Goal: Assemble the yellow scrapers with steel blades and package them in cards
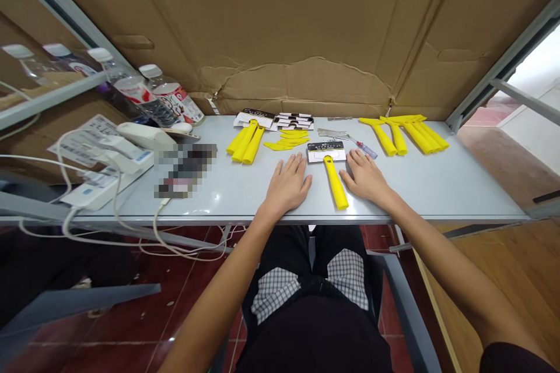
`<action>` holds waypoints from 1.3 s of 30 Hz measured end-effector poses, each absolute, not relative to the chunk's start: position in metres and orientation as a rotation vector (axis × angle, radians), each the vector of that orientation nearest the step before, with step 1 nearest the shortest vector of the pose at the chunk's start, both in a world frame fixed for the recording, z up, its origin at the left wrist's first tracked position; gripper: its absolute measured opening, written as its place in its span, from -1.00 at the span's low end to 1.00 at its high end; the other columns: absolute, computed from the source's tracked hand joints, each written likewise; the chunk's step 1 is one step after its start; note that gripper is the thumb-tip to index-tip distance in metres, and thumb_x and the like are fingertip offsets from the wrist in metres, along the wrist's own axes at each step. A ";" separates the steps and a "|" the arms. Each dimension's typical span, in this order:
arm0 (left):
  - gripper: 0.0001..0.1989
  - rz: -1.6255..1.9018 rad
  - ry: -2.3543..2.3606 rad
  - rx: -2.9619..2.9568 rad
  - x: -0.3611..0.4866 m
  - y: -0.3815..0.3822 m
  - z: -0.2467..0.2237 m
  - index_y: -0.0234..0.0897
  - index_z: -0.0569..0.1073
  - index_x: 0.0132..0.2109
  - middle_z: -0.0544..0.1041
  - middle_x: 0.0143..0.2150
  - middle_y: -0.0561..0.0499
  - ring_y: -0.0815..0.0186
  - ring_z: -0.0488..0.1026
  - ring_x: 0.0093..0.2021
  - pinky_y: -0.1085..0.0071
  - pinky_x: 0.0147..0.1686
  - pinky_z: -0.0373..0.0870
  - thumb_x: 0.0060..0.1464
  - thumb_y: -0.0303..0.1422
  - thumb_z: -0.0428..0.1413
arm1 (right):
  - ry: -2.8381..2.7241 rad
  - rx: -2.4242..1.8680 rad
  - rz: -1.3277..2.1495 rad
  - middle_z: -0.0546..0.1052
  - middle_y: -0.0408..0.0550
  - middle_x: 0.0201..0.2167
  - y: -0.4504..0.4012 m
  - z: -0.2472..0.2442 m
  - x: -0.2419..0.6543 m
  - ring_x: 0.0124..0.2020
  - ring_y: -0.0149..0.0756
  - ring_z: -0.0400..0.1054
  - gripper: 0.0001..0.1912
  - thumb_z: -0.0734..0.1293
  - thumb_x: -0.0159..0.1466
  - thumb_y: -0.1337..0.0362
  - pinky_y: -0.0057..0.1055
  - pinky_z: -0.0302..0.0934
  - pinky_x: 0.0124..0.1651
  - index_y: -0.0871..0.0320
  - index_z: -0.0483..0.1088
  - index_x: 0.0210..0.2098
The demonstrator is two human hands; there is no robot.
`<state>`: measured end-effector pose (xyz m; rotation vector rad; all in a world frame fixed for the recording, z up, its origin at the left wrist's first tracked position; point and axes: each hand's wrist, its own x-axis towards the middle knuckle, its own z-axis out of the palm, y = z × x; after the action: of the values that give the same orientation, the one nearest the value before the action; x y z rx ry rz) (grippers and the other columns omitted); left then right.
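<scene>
Carded tool, centre: one yellow-handled tool (337, 187) lies on the table (464, 186) between the hands, handle toward the near edge, its black-and-white card (326, 152) at the far end.
Left hand: the left hand (287, 182) lies palm down, fingers extended and somewhat spread, fingertips just beside the card's left edge; nothing held.
Right hand: the right hand (366, 176) is likewise palm down, fingers extended, close to the card's right edge and near the screwdriver (366, 149); nothing held.
Work done, judged: the centre tool bears a card; the left group of handles (253, 145) seems carded too, cards overlapping at its far ends.
Work left, judged: the right group of tools (417, 137) shows yellow heads and no cards, so appears not yet carded; stage otherwise cannot be told.
Count, yellow handles: one at centre, three at left, apparently five at right, some overlapping.
Count, loose parts: several cards in the far card stack (296, 122), about four yellow strips (289, 140) nearer; overlap prevents exact figures.
Count, metal and tools: one screwdriver; flat metal pieces (331, 133) beyond the centre card, number unclear.
Count, far left: four bottles (177, 102), white-capped; one power strip (98, 189).
</scene>
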<state>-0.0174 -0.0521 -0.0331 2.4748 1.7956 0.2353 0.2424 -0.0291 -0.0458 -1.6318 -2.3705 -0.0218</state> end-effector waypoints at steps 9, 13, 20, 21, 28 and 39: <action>-0.54 0.672 1.766 2.488 -0.020 -0.055 -0.038 -0.40 0.50 0.33 0.53 0.38 -0.28 -0.09 0.41 0.41 -0.03 0.44 0.27 0.41 -0.29 0.05 | -2.320 -1.451 -0.368 0.53 0.22 0.28 -0.060 -0.035 0.226 0.13 0.17 0.40 -0.42 0.13 0.50 0.43 0.00 0.24 0.03 0.11 0.33 0.46; -0.67 0.958 1.761 2.389 -0.017 -0.059 -0.037 -0.38 0.57 0.17 0.66 0.09 -0.25 0.01 0.57 0.13 0.12 0.22 0.47 0.41 -0.37 0.05 | -2.413 -1.313 -0.363 0.46 0.23 0.37 -0.057 -0.034 0.221 0.39 0.25 0.22 -0.46 0.17 0.48 0.47 0.07 0.20 0.21 0.11 0.41 0.38; -0.56 0.736 1.927 2.400 0.043 -0.073 -0.015 -0.27 0.55 0.21 0.54 0.28 -0.26 -0.08 0.55 0.12 0.00 0.11 0.49 0.45 -0.07 0.07 | -2.200 -1.352 -0.156 0.58 0.20 0.18 -0.041 -0.028 0.251 0.19 0.16 0.40 -0.51 0.22 0.34 0.51 0.05 0.29 0.13 0.15 0.56 0.16; -0.52 0.654 1.963 2.408 0.054 -0.072 -0.010 -0.28 0.55 0.23 0.51 0.30 -0.28 -0.12 0.55 0.12 -0.03 0.09 0.50 0.44 -0.03 0.07 | -2.164 -1.365 -0.150 0.59 0.21 0.15 -0.039 -0.027 0.260 0.17 0.15 0.41 -0.54 0.22 0.34 0.50 0.04 0.29 0.12 0.15 0.57 0.13; -0.67 0.241 1.835 2.458 0.075 -0.057 0.014 -0.39 0.58 0.14 0.52 0.20 -0.31 -0.08 0.60 0.04 0.11 -0.10 0.58 0.33 -0.40 0.10 | -2.137 -1.416 -0.127 0.62 0.20 0.04 -0.039 -0.036 0.288 0.07 0.13 0.45 -0.65 0.23 0.40 0.40 0.00 0.28 0.02 0.15 0.59 0.04; -0.67 0.184 1.822 2.515 -0.003 -0.093 0.004 -0.29 0.46 0.21 0.52 0.30 -0.24 -0.04 0.57 0.11 0.03 0.08 0.58 0.37 -0.47 0.00 | -2.285 -1.266 -0.004 0.66 0.13 -0.04 -0.042 -0.038 0.269 0.01 0.06 0.49 -0.69 0.21 0.48 0.31 -0.09 0.21 -0.06 0.11 0.59 0.03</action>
<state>-0.0030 -0.0930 0.0044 2.5151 1.8222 0.1838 0.2688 -0.0416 -0.0378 -1.2660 -2.2850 -0.0040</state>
